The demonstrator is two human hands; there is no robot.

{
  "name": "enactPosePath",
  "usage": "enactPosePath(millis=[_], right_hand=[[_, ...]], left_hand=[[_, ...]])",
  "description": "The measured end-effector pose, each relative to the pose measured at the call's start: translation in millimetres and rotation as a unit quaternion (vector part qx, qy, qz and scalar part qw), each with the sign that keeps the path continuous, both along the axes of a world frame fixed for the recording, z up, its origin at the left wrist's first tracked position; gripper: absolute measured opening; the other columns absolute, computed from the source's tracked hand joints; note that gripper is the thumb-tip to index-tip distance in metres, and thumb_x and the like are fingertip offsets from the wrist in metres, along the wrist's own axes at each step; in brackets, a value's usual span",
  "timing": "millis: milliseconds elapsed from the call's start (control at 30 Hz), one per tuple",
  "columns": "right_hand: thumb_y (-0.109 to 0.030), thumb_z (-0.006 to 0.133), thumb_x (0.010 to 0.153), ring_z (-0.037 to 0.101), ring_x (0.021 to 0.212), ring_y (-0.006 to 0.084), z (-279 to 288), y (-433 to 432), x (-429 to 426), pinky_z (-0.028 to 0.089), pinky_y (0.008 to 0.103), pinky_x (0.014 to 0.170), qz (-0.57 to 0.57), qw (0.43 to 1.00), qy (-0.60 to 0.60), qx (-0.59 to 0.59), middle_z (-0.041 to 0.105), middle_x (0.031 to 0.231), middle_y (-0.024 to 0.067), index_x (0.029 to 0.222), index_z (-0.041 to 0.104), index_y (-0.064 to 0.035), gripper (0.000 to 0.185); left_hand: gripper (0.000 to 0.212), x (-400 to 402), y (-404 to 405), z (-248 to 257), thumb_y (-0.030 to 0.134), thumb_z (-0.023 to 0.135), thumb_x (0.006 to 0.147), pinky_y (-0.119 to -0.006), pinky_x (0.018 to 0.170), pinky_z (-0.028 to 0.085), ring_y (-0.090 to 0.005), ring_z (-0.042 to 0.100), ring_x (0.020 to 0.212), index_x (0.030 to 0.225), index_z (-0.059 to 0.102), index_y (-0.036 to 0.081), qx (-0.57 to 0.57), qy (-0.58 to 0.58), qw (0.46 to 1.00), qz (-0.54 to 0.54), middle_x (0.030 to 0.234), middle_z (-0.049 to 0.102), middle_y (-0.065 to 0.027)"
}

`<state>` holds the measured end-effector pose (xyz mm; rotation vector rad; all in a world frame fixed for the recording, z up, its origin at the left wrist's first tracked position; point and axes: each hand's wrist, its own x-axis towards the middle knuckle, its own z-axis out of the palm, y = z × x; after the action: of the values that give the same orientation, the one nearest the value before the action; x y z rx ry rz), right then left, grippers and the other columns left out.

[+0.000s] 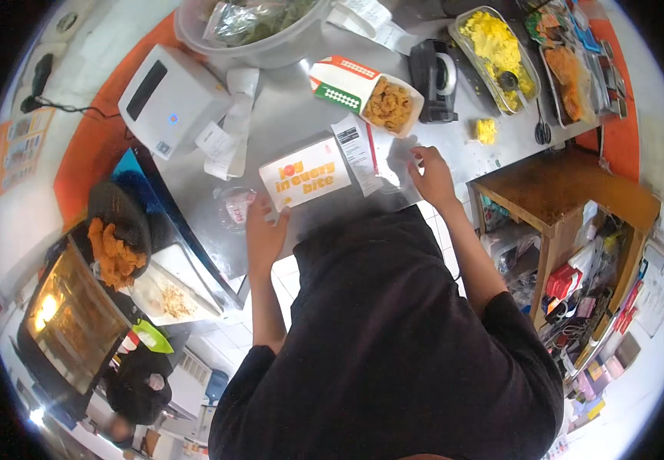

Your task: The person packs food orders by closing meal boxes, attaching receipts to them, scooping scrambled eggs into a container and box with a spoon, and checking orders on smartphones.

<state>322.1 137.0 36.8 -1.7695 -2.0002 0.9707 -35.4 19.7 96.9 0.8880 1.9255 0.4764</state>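
My left hand (266,233) is by the lower left corner of a white cardboard food box (307,174) with orange lettering; its fingertips reach a wrapped round packet (237,210), and whether they press on it I cannot tell. Fingers apart and holding nothing, my right hand (431,175) hovers at the steel counter's front edge. Between box and right hand lie a printed receipt (358,152) and a thin red item (372,150). Farther back, an open paper carton (346,80) holds fried food (389,106), close to a black tape dispenser (434,83).
A white printer (171,100) and paper strips (239,123) stand left. Behind are a large plastic tub (251,52) with greens and a tray of yellow food (497,57). Scissors (542,132) lie right, above a wooden shelf (573,184). Another person (139,382) is at lower left.
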Motion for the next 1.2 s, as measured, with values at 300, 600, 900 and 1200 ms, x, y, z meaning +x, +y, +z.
enactPosePath(millis=[300,600,900,1200], right_hand=[[-0.022,0.063,0.084,0.064,0.1,0.0397,-35,-55,27,0.054,0.0486,0.083,0.002,0.998,0.021,0.067,0.068,0.106,0.0203,0.094,0.069,-0.0023,0.023],[-0.041,0.057,0.092,0.067,0.08,0.0433,-42,-210,168,0.053,0.0524,0.079,-0.207,0.973,-0.009,-0.1,0.069,0.078,0.0247,0.075,0.072,0.0003,0.047],[-0.055,0.065,0.088,0.074,0.074,0.023,-196,-579,288,0.059,0.0391,0.071,-0.418,0.819,-0.004,-0.392,0.077,0.082,0.0097,0.08,0.079,-0.0059,0.052],[-0.027,0.068,0.088,0.075,0.074,0.0201,-178,-803,327,0.06,0.0331,0.062,-0.611,0.749,0.142,-0.213,0.075,0.083,0.0109,0.088,0.074,0.0016,0.029]], left_hand=[[0.039,25,51,32,0.003,0.068,0.091,-0.027,0.063,0.044,-0.0103,0.05,0.068,0.129,0.062,0.002,0.158,0.015,0.975,-0.158,0.077,0.054,0.0005],[0.036,131,91,56,-0.011,0.057,0.08,-0.024,0.057,0.031,-0.0066,0.034,0.062,0.113,0.067,-0.001,0.222,-0.04,0.878,-0.423,0.071,0.034,0.0047],[0.04,403,25,24,-0.01,0.058,0.076,-0.023,0.059,0.039,-0.0074,0.045,0.06,0.112,0.07,0.003,0.182,-0.147,0.737,-0.634,0.065,0.039,0.0048],[0.034,543,-81,-224,0.014,0.068,0.081,-0.034,0.062,0.05,-0.0188,0.06,0.065,0.113,0.072,0.006,-0.015,-0.002,0.624,-0.782,0.069,0.059,-0.0076]])
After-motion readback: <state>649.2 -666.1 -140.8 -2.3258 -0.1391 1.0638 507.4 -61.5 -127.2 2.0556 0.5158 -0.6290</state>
